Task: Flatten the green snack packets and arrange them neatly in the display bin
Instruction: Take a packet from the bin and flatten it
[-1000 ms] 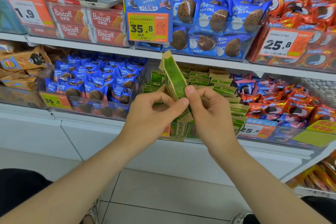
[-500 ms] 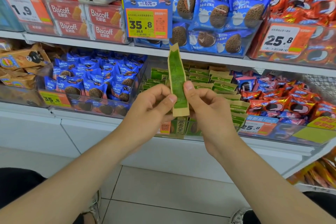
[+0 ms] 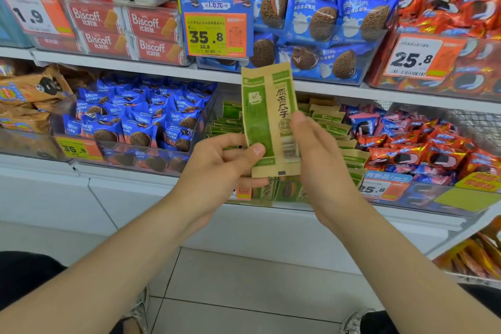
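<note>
A flat green and tan snack packet [image 3: 267, 114] stands upright in front of the lower shelf, its printed face toward me. My left hand [image 3: 217, 165] pinches its lower left edge with thumb in front and fingers behind. At the packet's right edge my right hand [image 3: 317, 154] holds it, thumb on the face. Behind my hands the clear display bin [image 3: 287, 198] holds several more green packets [image 3: 329, 123] standing in rows, partly hidden by my hands.
A bin of blue cookie packs [image 3: 141, 127] sits left of the display bin, red cookie packs [image 3: 423, 149] right of it. The upper shelf carries Biscoff boxes [image 3: 122, 32], blue packs [image 3: 320, 24] and price tags [image 3: 217, 32]. White cabinet front and tiled floor lie below.
The packet has turned from edge-on to facing me and now looks flat and wide. Both hands have stayed on its lower part, the right thumb shifting to the right edge.
</note>
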`<state>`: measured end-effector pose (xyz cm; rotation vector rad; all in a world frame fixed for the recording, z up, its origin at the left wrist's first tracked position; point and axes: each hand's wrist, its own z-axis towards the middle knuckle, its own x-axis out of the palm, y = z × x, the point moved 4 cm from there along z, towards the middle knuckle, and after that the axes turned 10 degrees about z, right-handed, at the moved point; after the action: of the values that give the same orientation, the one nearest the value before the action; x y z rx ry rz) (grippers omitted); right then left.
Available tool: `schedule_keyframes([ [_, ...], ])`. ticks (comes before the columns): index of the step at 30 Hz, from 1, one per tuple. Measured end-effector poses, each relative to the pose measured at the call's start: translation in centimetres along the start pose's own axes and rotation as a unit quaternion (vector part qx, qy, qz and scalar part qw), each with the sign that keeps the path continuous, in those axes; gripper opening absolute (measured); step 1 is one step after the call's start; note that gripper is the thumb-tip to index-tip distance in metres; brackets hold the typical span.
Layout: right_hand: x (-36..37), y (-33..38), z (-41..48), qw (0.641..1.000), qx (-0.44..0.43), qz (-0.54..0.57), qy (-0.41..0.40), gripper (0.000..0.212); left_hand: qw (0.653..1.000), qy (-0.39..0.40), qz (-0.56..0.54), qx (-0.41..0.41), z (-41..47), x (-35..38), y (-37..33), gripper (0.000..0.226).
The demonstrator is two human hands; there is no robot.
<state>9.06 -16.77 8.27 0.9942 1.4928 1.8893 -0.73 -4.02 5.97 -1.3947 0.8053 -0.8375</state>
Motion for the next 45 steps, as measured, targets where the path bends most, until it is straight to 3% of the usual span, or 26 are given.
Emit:
schedule_keyframes([
  [3, 0.2, -0.7, -0.6, 0.987, 0.088, 0.138, 0.008, 0.042, 0.999, 0.001, -0.039, -0.020, 0.4, -0.6, 0.5, 0.026],
  [5, 0.1, -1.1, -0.8, 0.983, 0.101, 0.151, 0.008, 0.040, 0.998, 0.003, -0.056, -0.030, 0.4, -0.7, 0.5, 0.026],
  [8, -0.5, -1.0, -0.6, 0.997, 0.016, 0.057, -0.042, 0.030, 0.999, -0.041, 0.009, 0.004, 0.4, -1.0, 0.5, 0.024],
  [11, -0.6, 0.3, -0.7, 0.978, -0.156, -0.125, -0.064, 0.016, 0.984, -0.107, 0.102, 0.095, 0.0, -1.1, -0.1, 0.033],
  [13, -0.2, 0.6, -0.9, 0.959, -0.215, -0.176, -0.056, 0.015, 0.986, -0.053, 0.105, 0.119, -0.6, -0.3, -0.6, 0.036],
  [16, -0.2, 0.1, -0.9, 0.971, -0.189, -0.135, -0.050, 0.019, 0.985, 0.042, 0.119, 0.119, -1.1, 0.7, -0.7, 0.041],
  [21, -0.6, -0.1, -0.4, 0.982, -0.155, -0.093, -0.052, 0.025, 0.983, 0.110, 0.108, 0.097, -0.3, 0.0, -0.7, 0.049],
  [27, -0.6, -0.3, -0.2, 0.989, -0.111, -0.086, -0.037, 0.029, 0.990, 0.120, 0.048, 0.059, 0.1, 0.0, -0.2, 0.046],
  [30, -0.2, 0.1, 0.2, 0.958, -0.129, -0.251, 0.054, 0.026, 0.998, 0.049, -0.025, 0.016, 0.5, -0.3, -0.1, 0.031],
  [34, 0.5, 0.5, -0.6, 0.925, -0.070, -0.299, 0.225, 0.021, 0.995, -0.062, 0.055, 0.049, -0.1, -0.6, -0.6, 0.033],
  [36, 0.6, 0.5, -0.8, 0.941, -0.059, -0.263, 0.206, 0.021, 0.991, -0.063, 0.099, 0.071, -0.3, -0.2, -0.6, 0.037],
  [38, 0.5, 0.3, -0.6, 0.964, -0.068, -0.223, 0.130, 0.025, 0.988, -0.044, 0.117, 0.096, -0.5, 0.4, -0.6, 0.033],
  [42, 0.2, 0.0, 0.1, 0.934, -0.160, -0.319, 0.029, 0.037, 0.976, -0.011, 0.173, 0.131, -1.1, 1.8, -0.5, 0.023],
  [45, 0.2, -0.7, 0.4, 0.978, -0.062, -0.192, 0.044, 0.042, 0.986, -0.006, 0.142, 0.092, -0.8, 1.6, 0.2, 0.023],
])
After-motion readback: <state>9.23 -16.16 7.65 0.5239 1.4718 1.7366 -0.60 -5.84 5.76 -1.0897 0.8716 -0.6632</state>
